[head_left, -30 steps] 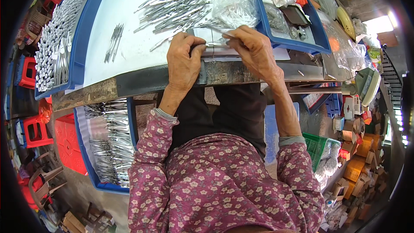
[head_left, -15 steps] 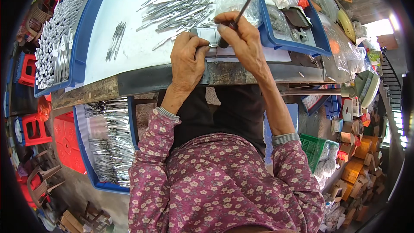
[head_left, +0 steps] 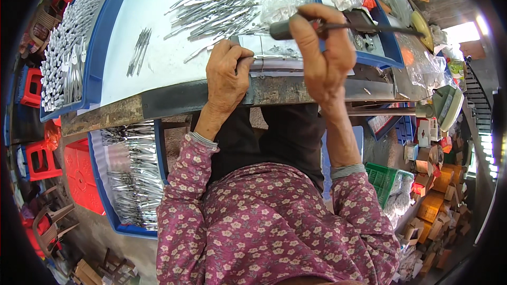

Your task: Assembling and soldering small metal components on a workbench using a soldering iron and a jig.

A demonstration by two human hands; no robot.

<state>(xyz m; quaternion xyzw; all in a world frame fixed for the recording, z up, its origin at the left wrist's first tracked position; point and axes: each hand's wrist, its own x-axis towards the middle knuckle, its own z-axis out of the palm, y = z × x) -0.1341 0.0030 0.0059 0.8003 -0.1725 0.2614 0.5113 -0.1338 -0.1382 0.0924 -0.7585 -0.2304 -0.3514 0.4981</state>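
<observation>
My left hand (head_left: pixel 228 74) is closed at the table's near edge, its thumb and fingers pinched together over a small metal block (head_left: pixel 269 47). What they pinch is mostly hidden. My right hand (head_left: pixel 330 63), raised to the right of the block and slightly blurred, grips a long dark tool (head_left: pixel 281 30). The tool's thick grey end points left, and its thin shaft reaches far to the right; its exact kind is unclear. Beyond my left hand lies a loose heap of thin metal strips (head_left: pixel 216 13). A smaller bunch of strips (head_left: pixel 140 53) rests to its left.
A blue tray (head_left: pixel 94 82) of upright, pale-ended metal strips stands at left. Another blue tray (head_left: pixel 388 60), holding plastic bags and small parts, is at right. A clear plastic bag (head_left: pixel 288 2) lies beside the heap. Below the table, a blue crate (head_left: pixel 108 200) holds shiny metal pieces.
My right hand has lifted away from the block to the right and turned, swinging the tool's shaft from pointing up to pointing right. My left hand has stayed nearly still.
</observation>
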